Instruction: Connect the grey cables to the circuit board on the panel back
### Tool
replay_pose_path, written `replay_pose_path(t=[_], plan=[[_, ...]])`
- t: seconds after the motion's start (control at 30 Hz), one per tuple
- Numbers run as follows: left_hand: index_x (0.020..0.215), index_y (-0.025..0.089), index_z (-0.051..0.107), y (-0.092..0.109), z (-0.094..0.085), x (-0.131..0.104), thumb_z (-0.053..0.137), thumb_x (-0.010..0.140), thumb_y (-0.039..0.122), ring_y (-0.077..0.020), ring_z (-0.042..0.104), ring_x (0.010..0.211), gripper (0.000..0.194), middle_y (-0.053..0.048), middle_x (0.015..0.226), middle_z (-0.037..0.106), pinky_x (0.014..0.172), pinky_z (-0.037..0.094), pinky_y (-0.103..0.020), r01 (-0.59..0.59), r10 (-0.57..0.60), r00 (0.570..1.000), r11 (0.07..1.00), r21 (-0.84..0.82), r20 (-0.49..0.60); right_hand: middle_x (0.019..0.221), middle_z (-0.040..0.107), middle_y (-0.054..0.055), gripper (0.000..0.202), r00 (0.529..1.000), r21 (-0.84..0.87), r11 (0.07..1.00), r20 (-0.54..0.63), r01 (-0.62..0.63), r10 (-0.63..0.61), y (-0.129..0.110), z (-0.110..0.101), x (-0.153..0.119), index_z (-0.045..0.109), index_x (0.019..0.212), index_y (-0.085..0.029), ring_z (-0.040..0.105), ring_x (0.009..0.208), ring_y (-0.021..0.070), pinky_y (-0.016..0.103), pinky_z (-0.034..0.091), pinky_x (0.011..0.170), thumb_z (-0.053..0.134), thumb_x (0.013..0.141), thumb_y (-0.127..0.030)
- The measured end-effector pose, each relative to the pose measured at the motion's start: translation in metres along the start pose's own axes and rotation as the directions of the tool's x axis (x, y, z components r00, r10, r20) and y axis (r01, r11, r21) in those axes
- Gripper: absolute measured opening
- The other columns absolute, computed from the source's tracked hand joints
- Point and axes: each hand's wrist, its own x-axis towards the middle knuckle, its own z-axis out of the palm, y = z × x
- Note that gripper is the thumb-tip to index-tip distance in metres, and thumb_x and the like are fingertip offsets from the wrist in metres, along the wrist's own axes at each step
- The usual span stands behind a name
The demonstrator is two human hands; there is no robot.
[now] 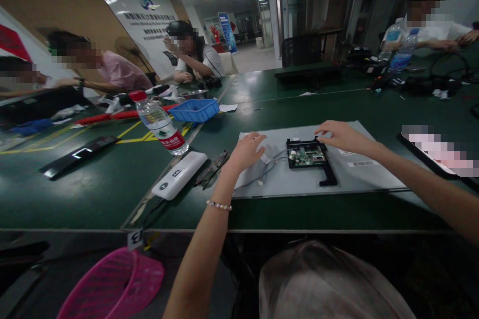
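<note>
A black plastic bracket (329, 175) with a green circuit board (309, 156) in it lies on a flat grey-white panel (277, 187) in front of me. Grey cables (277, 155) run from the board's left side across the panel. Above the panel's left part is my left hand (247, 151), fingers apart and holding nothing. My right hand (337, 135) is at the bracket's upper right corner, its thumb and fingers spread. Whether its fingertips touch the bracket I cannot tell.
Left of the panel lie eyeglasses (212, 169), a white power bank (180, 175) and a water bottle (161, 127). Behind them sits a blue tray (195, 109). A phone (436, 152) lies to the right. A pink basket (116, 284) stands below the table edge. Several people sit around the table.
</note>
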Motion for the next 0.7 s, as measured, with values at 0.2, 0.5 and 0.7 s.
replay_pose_path(t=[0.2, 0.5, 0.7], plan=[[0.126, 0.021, 0.052, 0.001, 0.002, -0.001, 0.046, 0.09, 0.026, -0.0247, 0.051, 0.113, 0.036, -0.01, 0.124, 0.052, 0.097, 0.04, -0.038, -0.013, 0.012, 1.0, 1.0, -0.02, -0.009, 0.111, 0.066, 0.011, 0.031, 0.976, -0.01, 0.982, 0.116, 0.187, -0.185, -0.016, 0.026, 0.045, 0.068, 0.108, -0.019, 0.059, 0.103, 0.0283, 0.04, 0.043, 0.091, 0.053, 0.085, -0.032], [0.123, 0.019, 0.054, 0.004, -0.001, -0.002, 0.046, 0.091, 0.026, -0.0249, 0.051, 0.111, 0.034, -0.01, 0.123, 0.053, 0.096, 0.041, -0.038, -0.026, 0.026, 1.0, 1.0, 0.014, 0.005, 0.098, 0.072, 0.007, 0.026, 0.99, -0.091, 0.99, 0.098, 0.111, -0.102, -0.009, 0.038, 0.062, 0.074, 0.093, -0.02, 0.064, 0.092, 0.0233, 0.031, 0.045, 0.083, 0.05, 0.086, -0.027], [0.123, 0.02, 0.053, 0.011, -0.006, -0.002, 0.046, 0.091, 0.026, -0.0244, 0.051, 0.114, 0.033, -0.009, 0.126, 0.052, 0.097, 0.041, -0.039, -0.019, 0.019, 1.0, 1.0, 0.009, 0.001, 0.103, 0.069, 0.008, 0.026, 0.998, -0.316, 0.947, 0.015, 0.059, -0.057, -0.001, 0.021, 0.062, 0.071, 0.096, -0.017, 0.063, 0.094, 0.0223, 0.03, 0.046, 0.079, 0.047, 0.088, -0.022]])
